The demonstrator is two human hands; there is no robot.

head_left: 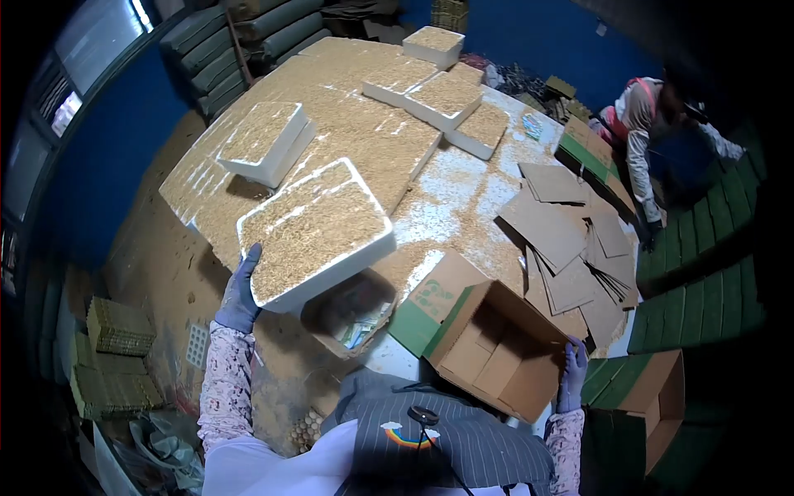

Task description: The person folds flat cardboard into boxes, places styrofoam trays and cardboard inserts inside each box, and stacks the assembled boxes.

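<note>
My left hand [241,291], in a grey-purple glove, grips the near left edge of a white foam tray [318,227] filled with tan grain-like bits. That tray is tilted above a brown container [351,314] holding small coloured packets. On the right, my gloved right hand [572,376] holds the right side of an open cardboard box [502,349] with green printing. The box's flaps are spread and its inside shows bare cardboard.
More foam trays [442,95] stand on the grain-covered table [331,70]. Flat cardboard sheets [558,240] lie at the right. Another person [641,132] bends over green boxes [703,223]. Egg-carton-like stacks [120,326] stand lower left; another open box [653,405] is lower right.
</note>
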